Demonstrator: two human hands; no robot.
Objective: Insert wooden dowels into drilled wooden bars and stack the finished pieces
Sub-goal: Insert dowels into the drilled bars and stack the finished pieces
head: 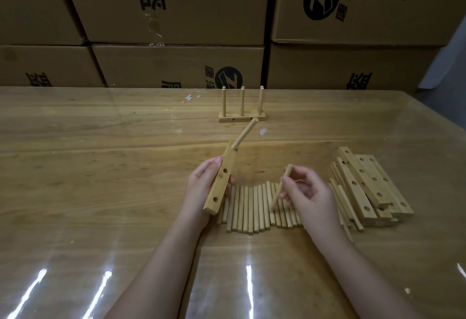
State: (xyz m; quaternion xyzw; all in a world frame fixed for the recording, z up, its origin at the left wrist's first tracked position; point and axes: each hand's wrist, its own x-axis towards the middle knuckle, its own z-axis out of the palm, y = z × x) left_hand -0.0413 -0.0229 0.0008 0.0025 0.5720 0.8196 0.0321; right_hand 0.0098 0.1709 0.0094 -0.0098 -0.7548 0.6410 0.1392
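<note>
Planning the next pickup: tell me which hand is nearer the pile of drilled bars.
Right. The right hand, pinching a dowel, sits just left of the pile; the left hand is farther left, gripping a bar.

The left hand [201, 187] and right hand [311, 196] are bare, and both forearms are bare as far as they show.

Pale tan dowels [254, 207] and bars [365, 182], honey-brown grained table [100, 142], brown black-printed cartons [176, 3].

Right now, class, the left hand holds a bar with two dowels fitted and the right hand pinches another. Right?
No: head view shows one fitted dowel in the bar, not two. The left hand holds it; the right hand pinches another dowel.
</note>
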